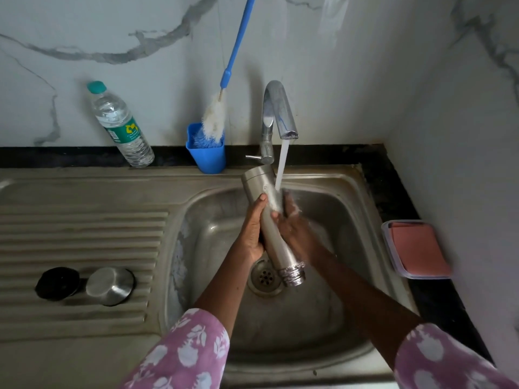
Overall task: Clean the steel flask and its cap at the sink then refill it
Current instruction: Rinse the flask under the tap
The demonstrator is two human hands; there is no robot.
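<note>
The steel flask [270,217] hangs over the sink basin [323,304], upside down and tilted, its threaded mouth pointing at the drain. My left hand [254,228] grips its body from the left. My right hand [295,223] wraps it from the right, fingers wet under the stream. Water runs from the tap [276,116] onto the flask's upper side. On the ribbed drainboard at left, the steel cap [110,286] lies beside a black inner lid [57,283].
A blue cup [207,158] holding a long blue-handled bottle brush [214,119] stands behind the basin. A plastic water bottle [120,124] stands at back left. A clear tray with a pink sponge [418,249] sits on the black counter at right. Wall close on the right.
</note>
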